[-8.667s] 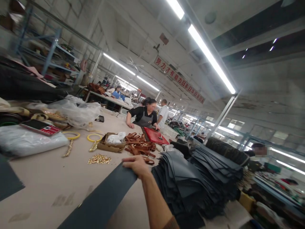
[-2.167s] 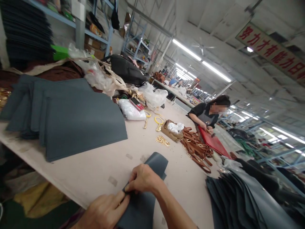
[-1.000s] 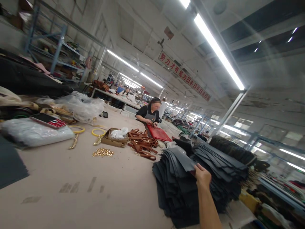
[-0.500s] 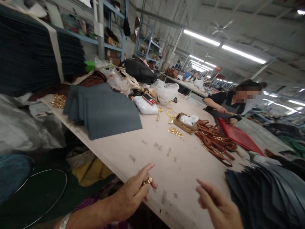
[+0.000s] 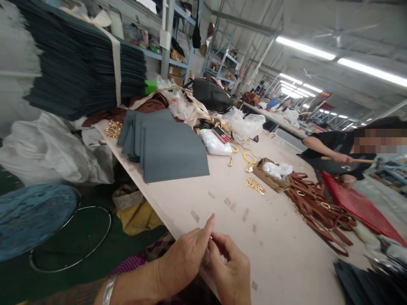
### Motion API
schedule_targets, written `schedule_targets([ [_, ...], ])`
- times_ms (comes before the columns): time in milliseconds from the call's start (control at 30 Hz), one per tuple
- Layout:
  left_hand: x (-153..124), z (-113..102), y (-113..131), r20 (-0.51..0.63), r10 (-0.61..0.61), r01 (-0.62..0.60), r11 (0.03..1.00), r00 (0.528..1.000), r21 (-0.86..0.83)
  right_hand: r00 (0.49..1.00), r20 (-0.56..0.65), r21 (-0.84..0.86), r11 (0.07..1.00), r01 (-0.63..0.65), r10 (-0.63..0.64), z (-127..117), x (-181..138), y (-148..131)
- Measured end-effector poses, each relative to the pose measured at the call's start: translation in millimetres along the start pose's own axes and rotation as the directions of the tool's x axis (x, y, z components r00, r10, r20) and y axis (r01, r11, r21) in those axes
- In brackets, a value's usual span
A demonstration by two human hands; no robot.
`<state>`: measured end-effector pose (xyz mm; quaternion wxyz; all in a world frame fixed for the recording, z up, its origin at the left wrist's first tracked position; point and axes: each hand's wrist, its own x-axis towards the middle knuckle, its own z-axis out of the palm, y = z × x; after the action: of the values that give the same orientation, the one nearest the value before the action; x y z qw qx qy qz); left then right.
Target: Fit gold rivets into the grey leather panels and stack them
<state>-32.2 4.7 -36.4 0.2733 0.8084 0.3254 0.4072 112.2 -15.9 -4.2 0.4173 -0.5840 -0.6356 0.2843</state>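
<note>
My left hand (image 5: 186, 258) and my right hand (image 5: 232, 271) meet fingertip to fingertip at the near edge of the beige table (image 5: 280, 250). The left fingers pinch a small gold-coloured fitting (image 5: 211, 238), which is mostly hidden. My right fingers curl in against the same spot, and what they grip is hidden. A silver bangle (image 5: 108, 290) sits on my left wrist. A fanned stack of grey leather panels (image 5: 168, 146) lies further along the table to the left. Dark panels (image 5: 365, 284) show at the bottom right.
On the table lie gold fittings (image 5: 254, 185), yellow rings (image 5: 249, 156), a cardboard tray (image 5: 265, 178), brown straps (image 5: 318, 207) and a red panel (image 5: 359, 207). A co-worker (image 5: 333, 148) works at the far side. Bundled dark sheets (image 5: 82, 72), white bags (image 5: 54, 148) and a blue stool (image 5: 32, 216) stand left.
My two hands were apart half a second ago and have come together in a pinch. The view has swung a little further left.
</note>
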Motion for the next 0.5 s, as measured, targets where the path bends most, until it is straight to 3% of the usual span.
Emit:
schedule_targets([
  [300,8,-3,-2,0.001,-0.034,0.033,0.991,0.999,0.127,0.991,-0.112,-0.049,0.996,-0.081,0.075,16,15,-6],
  [500,18,-2,-9,0.06,-0.116,0.114,0.993,0.991,0.035,0.97,-0.04,0.14,0.963,-0.232,0.24,22,28,-10],
])
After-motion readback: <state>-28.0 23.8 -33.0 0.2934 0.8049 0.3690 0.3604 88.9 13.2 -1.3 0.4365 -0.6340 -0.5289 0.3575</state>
